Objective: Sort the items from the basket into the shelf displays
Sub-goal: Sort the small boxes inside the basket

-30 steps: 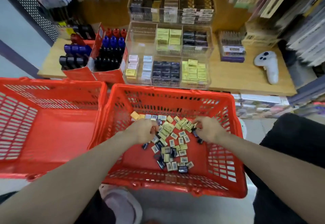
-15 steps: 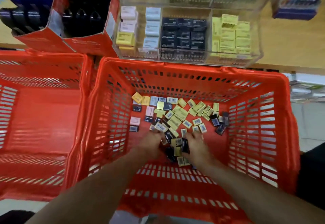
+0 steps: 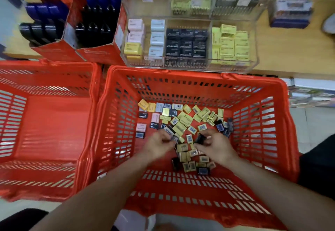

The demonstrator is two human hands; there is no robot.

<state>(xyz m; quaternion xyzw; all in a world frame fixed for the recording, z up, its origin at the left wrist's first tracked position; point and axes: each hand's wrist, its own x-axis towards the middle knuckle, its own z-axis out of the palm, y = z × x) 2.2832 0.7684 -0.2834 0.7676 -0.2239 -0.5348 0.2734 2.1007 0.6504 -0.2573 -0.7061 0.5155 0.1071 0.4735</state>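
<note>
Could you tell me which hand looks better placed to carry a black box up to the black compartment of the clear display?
Probably the right hand: it pinches a black box, lifted above the pile.
</note>
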